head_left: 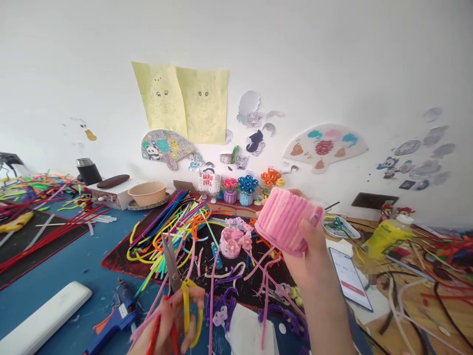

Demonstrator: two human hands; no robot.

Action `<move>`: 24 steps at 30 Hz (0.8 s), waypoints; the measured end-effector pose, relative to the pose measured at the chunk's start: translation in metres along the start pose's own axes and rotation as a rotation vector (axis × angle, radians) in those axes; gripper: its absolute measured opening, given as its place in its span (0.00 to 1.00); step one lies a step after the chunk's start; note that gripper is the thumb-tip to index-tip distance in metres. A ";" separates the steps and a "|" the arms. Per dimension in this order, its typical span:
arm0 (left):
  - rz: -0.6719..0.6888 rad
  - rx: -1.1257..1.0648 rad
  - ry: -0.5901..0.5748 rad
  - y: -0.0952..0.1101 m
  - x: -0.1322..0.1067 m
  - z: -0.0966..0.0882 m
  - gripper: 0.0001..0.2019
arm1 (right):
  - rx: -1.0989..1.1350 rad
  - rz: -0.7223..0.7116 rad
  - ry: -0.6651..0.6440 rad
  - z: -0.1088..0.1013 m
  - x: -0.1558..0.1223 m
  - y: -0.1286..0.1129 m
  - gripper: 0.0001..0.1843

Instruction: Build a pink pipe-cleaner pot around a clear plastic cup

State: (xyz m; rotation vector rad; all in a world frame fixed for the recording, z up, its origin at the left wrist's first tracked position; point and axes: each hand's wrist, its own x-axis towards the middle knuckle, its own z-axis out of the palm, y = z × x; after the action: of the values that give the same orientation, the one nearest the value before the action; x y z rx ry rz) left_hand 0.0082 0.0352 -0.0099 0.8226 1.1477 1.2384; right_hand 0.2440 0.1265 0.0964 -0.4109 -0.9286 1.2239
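My right hand [312, 256] is raised over the table and wrapped round a pink cup [286, 219] covered in pink pipe cleaners, tilted with its rim toward the lower left. Loose pink stems hang below it. My left hand [173, 320] sits at the bottom edge, fingers through the yellow handles of a pair of scissors [173, 273] whose blades point up and are closed. It also grips a few pink and red pipe cleaners [151, 323]. Between the hands lies a small pink pipe-cleaner basket with flowers [231, 242].
A heap of coloured pipe cleaners [173, 222] covers a dark mat. A blue glue gun [118, 315] and white case [40, 320] lie lower left. A phone [349, 278] and yellow bottle [388, 234] sit right. A bowl [147, 193] and small flower pots [247, 190] stand by the wall.
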 end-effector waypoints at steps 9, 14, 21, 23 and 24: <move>-0.149 -0.789 -0.148 0.027 -0.003 0.036 0.45 | -0.047 0.005 -0.015 0.008 -0.003 0.003 0.28; 0.030 -0.665 -0.164 0.038 0.001 0.046 0.28 | -0.046 -0.005 -0.018 0.009 -0.006 -0.001 0.27; -0.010 -0.425 -0.077 0.074 0.008 0.043 0.17 | -0.061 0.001 -0.046 0.002 -0.003 -0.003 0.29; -0.029 -0.528 -0.136 0.087 0.013 0.040 0.17 | -0.052 0.007 -0.030 0.004 -0.005 -0.004 0.28; -0.013 -0.596 -0.179 0.094 0.016 0.039 0.19 | -0.050 0.006 -0.027 0.006 -0.006 -0.005 0.28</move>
State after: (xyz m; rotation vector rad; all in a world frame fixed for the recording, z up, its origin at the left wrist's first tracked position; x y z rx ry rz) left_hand 0.0183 0.0727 0.0853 0.4591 0.5847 1.3663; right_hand 0.2418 0.1185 0.1011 -0.4383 -0.9828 1.2162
